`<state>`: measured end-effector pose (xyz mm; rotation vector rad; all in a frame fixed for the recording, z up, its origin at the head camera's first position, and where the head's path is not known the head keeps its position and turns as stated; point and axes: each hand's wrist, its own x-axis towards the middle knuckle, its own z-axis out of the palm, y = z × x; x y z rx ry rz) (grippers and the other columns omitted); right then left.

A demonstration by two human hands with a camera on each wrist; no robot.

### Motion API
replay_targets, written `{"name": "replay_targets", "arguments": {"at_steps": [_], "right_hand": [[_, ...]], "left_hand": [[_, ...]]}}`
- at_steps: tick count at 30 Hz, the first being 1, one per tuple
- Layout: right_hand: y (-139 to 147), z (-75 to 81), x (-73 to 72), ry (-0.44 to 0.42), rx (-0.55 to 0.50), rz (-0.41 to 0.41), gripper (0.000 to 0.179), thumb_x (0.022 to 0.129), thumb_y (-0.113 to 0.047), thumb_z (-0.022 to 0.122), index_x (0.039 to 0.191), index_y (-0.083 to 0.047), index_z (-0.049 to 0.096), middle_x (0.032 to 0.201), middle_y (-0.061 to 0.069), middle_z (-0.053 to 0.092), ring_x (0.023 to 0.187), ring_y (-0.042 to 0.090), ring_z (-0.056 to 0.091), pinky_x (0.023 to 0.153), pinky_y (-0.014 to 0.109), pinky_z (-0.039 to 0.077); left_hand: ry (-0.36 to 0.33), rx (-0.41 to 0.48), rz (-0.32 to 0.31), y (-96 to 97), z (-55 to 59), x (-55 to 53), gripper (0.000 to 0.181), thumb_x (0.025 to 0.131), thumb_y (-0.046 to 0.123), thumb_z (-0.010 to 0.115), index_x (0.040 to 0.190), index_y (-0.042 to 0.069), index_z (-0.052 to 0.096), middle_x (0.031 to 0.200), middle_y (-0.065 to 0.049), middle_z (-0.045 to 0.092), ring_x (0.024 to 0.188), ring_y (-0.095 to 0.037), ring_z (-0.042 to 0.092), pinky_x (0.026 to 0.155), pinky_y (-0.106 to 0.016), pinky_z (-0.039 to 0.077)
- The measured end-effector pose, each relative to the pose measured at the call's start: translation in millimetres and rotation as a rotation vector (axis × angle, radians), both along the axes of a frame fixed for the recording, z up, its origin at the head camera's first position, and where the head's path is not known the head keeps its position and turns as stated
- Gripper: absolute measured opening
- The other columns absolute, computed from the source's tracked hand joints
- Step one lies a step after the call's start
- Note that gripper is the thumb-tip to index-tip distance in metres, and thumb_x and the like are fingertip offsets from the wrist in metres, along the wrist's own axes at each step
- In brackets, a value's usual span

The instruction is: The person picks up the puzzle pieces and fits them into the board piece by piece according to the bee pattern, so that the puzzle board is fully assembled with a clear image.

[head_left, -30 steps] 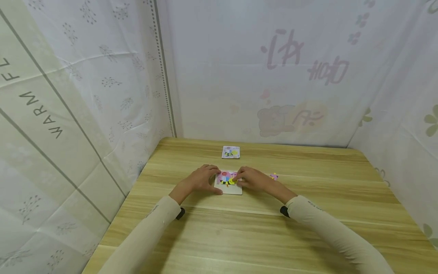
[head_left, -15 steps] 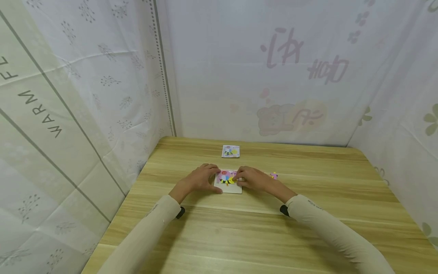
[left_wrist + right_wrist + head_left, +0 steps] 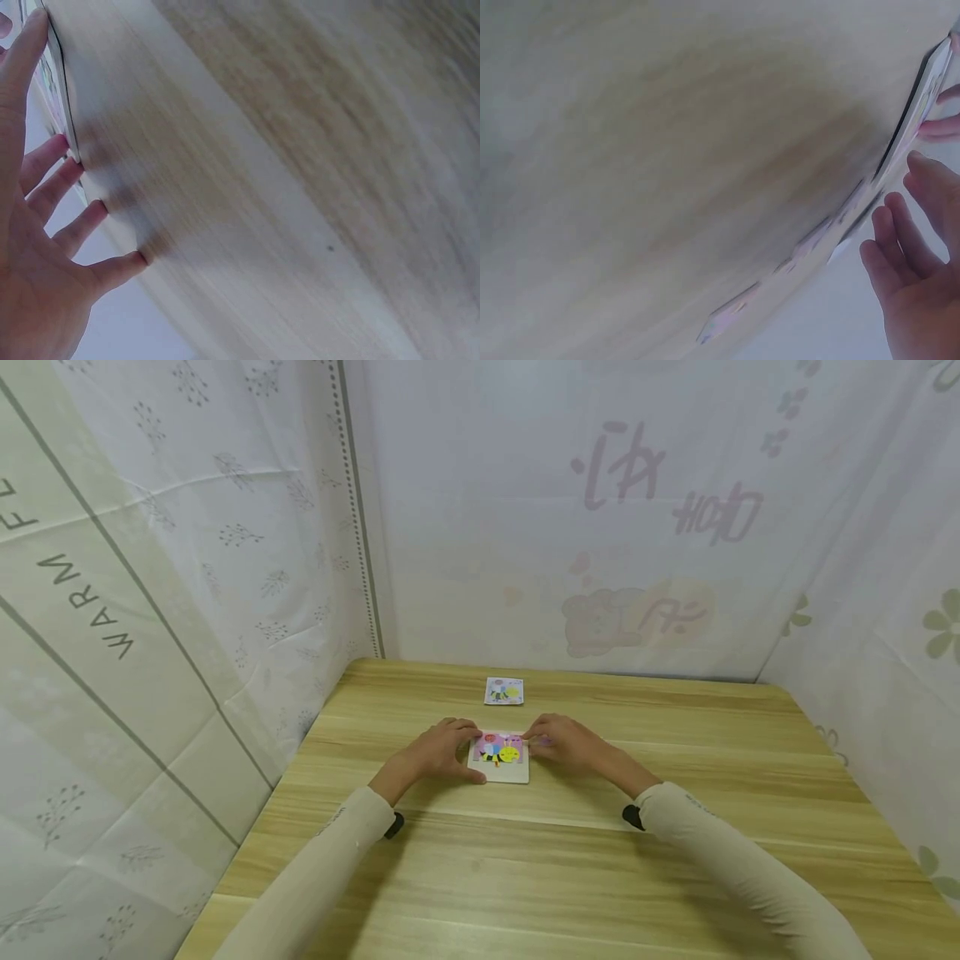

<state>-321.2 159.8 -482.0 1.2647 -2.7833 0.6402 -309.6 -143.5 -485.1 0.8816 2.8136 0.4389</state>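
A small square puzzle board [image 3: 501, 774] with a pale border lies on the table, its upper part filled with a pink bee picture and its lower part bare white. My left hand [image 3: 438, 750] spans the board's left side, thumb at the near corner and fingertips at the far corner. In the left wrist view its fingers [image 3: 82, 225] are spread and fairly straight, with tips down at the table. My right hand [image 3: 568, 745] is at the board's right edge, fingers loosely bent with nothing seen between them. A purple puzzle piece [image 3: 547, 741] shows past its fingers.
Beyond the board lies a square picture card [image 3: 504, 691] with the same bee. Loose puzzle pieces [image 3: 727, 315] lie on the wooden table [image 3: 480, 877] to the right of the board. Patterned curtains [image 3: 555, 527] stand behind and at both sides.
My right hand has drawn back from the yellow bee head to the board's right edge, uncovering more of the picture. It now hides the loose piece on its right. The left hand stays put.
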Motion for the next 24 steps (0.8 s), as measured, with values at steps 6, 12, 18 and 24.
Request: {"name": "replay_targets", "arguments": {"at_steps": [6,12,18,24], "right_hand": [[14,0.6,-6.3,-0.001,-0.005,-0.065,0.024,0.098,-0.01,0.074,0.119,0.001,0.075,0.116,0.015,0.071,0.107,0.03,0.067,0.089,0.045,0.058],[25,-1.6,-9.3,-0.025,0.056,-0.101,0.028,0.097,-0.012,0.075,0.121,0.001,0.075,0.116,0.015,0.072,0.107,0.031,0.067,0.088,0.044,0.057],[28,-4.6,-9.6,-0.039,0.06,-0.084,0.026,0.097,-0.011,0.075,0.121,-0.001,0.075,0.112,0.01,0.072,0.102,0.024,0.066,0.084,0.038,0.057],[25,-5.0,-12.4,-0.054,0.064,-0.084,0.029,0.097,-0.015,0.076,0.123,-0.002,0.073,0.102,0.005,0.073,0.093,0.018,0.069,0.081,0.034,0.058]], "left_hand": [[-0.009,0.004,-0.006,-0.6,-0.1,-0.4,0.091,0.079,0.063,0.083,0.149,0.012,0.056,0.158,-0.008,0.047,0.149,-0.035,0.036,0.12,-0.06,0.031],[-0.003,0.0,-0.011,-0.6,-1.1,0.0,0.091,0.079,0.064,0.082,0.149,0.012,0.055,0.158,-0.009,0.047,0.149,-0.035,0.037,0.12,-0.06,0.031],[-0.004,-0.002,-0.005,-1.1,-1.6,-0.1,0.091,0.079,0.065,0.082,0.149,0.013,0.055,0.158,-0.007,0.047,0.149,-0.033,0.036,0.121,-0.059,0.031],[-0.001,0.005,-0.006,-0.9,-0.6,-0.4,0.092,0.079,0.066,0.081,0.149,0.012,0.055,0.158,-0.008,0.047,0.149,-0.033,0.037,0.121,-0.057,0.031]]}}
